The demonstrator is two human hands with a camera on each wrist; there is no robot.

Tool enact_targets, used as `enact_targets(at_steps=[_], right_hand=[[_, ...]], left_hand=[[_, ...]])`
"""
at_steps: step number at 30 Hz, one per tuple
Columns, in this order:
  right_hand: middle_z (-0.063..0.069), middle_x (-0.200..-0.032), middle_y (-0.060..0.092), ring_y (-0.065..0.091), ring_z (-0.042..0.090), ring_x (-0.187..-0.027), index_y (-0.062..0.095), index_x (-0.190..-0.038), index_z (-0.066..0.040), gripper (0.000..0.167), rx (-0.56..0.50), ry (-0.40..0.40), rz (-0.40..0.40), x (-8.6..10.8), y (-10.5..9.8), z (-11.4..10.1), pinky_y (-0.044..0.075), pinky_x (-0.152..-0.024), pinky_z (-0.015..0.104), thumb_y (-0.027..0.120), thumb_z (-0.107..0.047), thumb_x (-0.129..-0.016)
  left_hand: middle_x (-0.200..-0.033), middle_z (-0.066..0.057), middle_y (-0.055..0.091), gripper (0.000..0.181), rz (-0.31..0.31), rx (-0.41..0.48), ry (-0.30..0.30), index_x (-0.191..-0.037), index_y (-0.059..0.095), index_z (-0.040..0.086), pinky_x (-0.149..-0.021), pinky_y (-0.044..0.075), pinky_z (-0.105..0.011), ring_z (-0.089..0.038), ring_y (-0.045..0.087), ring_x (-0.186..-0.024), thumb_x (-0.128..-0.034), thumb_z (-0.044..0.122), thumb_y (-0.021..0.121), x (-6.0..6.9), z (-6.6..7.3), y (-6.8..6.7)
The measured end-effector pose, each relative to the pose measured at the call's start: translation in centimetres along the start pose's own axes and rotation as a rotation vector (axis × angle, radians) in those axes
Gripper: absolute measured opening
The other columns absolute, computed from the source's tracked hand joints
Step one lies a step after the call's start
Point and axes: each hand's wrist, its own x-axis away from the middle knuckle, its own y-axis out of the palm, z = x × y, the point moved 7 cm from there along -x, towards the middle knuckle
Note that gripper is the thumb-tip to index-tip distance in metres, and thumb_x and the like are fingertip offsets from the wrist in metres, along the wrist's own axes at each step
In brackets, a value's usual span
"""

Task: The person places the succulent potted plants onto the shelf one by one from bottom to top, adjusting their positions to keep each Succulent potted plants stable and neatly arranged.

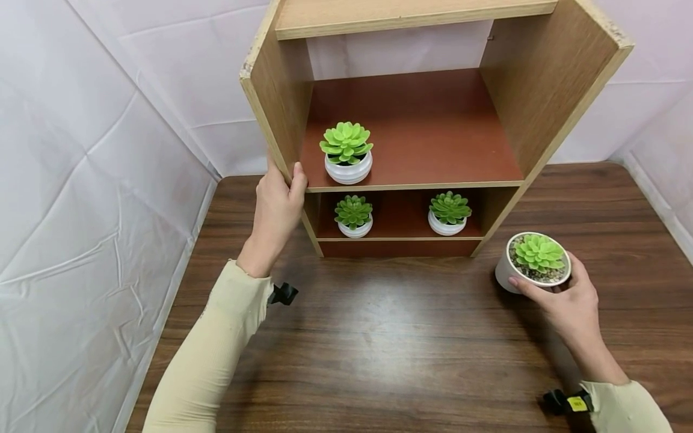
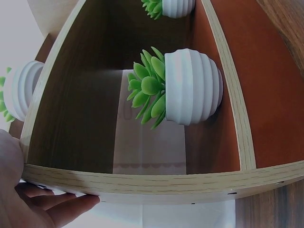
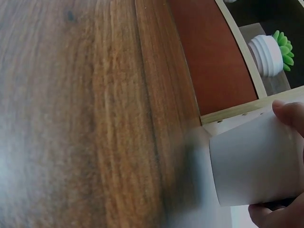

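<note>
My left hand (image 1: pixel 278 195) grips the left side panel of a wooden shelf (image 1: pixel 414 185), thumb at the front edge and fingers along the outer face. In my right hand (image 1: pixel 576 304) is a potted succulent (image 1: pixel 538 252) in a plain white pot, held by its side to the right of the shelf. The pot's base appears raised off the table in the right wrist view. Beside my left thumb, a succulent in a ribbed white pot (image 1: pixel 349 171) stands on the middle board. Two smaller potted succulents stand below, one left (image 1: pixel 354 227) and one right (image 1: pixel 448 226).
The shelf stands on a dark wood-grain table (image 1: pixel 379 337). White sheeting (image 1: pixel 97 180) hangs along the left side and behind. A top board (image 1: pixel 411 15) spans the shelf's side panels. Black straps (image 1: pixel 557 402) sit at both wrists.
</note>
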Motion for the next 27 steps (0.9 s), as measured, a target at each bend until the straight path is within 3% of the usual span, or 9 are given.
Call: enact_targets(at_steps=[9,17,27], right_hand=[[-0.003,-0.123,0.055,0.053,0.006,-0.108,0.052,-0.140,-0.013,0.082,-0.054,-0.038,0.007,0.4,0.1,-1.6,0.041,-0.081,0.010,0.086,0.006,-0.068],[-0.001,-0.125,0.054,0.054,0.008,-0.108,0.053,-0.140,-0.016,0.086,-0.020,-0.055,0.047,0.9,-0.3,-3.3,0.042,-0.079,0.010,0.090,0.003,-0.064],[-0.002,-0.121,0.060,0.057,0.009,-0.104,0.056,-0.137,-0.013,0.088,-0.047,-0.149,0.103,1.2,-0.9,-5.6,0.043,-0.078,0.011,0.089,0.011,-0.058]], left_hand=[[-0.093,-0.020,0.063,0.038,-0.005,0.013,-0.004,-0.130,0.043,-0.004,-0.068,0.050,-0.044,-0.028,0.062,-0.078,-0.0995,0.018,0.049,0.0,-0.2,0.0],[-0.094,-0.020,0.063,0.039,-0.010,0.015,-0.003,-0.132,0.042,-0.003,-0.068,0.051,-0.044,-0.028,0.062,-0.079,-0.0996,0.019,0.049,0.0,-0.1,0.1],[-0.094,-0.019,0.063,0.039,-0.008,0.007,0.004,-0.132,0.042,-0.003,-0.068,0.050,-0.043,-0.028,0.060,-0.078,-0.0998,0.019,0.048,0.0,0.0,0.0]])
